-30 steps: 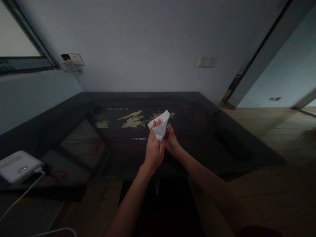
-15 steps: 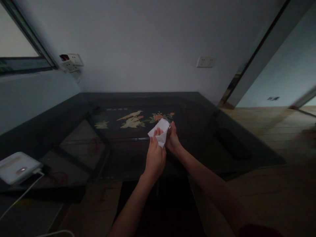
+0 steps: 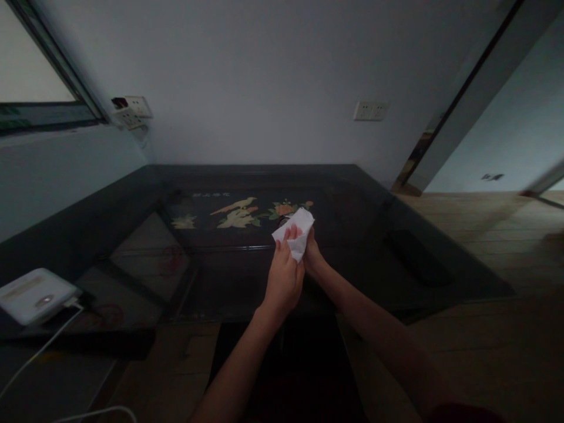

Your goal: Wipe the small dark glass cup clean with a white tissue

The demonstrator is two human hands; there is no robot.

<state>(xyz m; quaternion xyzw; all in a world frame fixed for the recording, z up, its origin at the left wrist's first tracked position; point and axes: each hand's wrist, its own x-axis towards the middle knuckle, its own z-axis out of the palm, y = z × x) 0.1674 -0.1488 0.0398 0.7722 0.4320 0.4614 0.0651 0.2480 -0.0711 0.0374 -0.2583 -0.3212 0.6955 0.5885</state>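
Observation:
My left hand [image 3: 284, 276] is closed on a white tissue [image 3: 299, 226], fingers pressed against its front. Behind the tissue my right hand [image 3: 314, 257] is closed too, and the tissue hides most of it. A small shiny object seems to be between the tissue and the right fingers, but it is too dark to name. Both hands hover above the dark glass table [image 3: 352, 247], just in front of its painted bird-and-flower panel [image 3: 240, 214].
A white device [image 3: 35, 295] with a cable lies at the table's left end. Wall sockets [image 3: 370, 110] sit behind the table, another outlet [image 3: 131, 111] by the window corner. Wooden floor and a doorway lie to the right.
Both hands with the tissue have shifted a little to the right, and the tissue has been turned and re-gripped between them.

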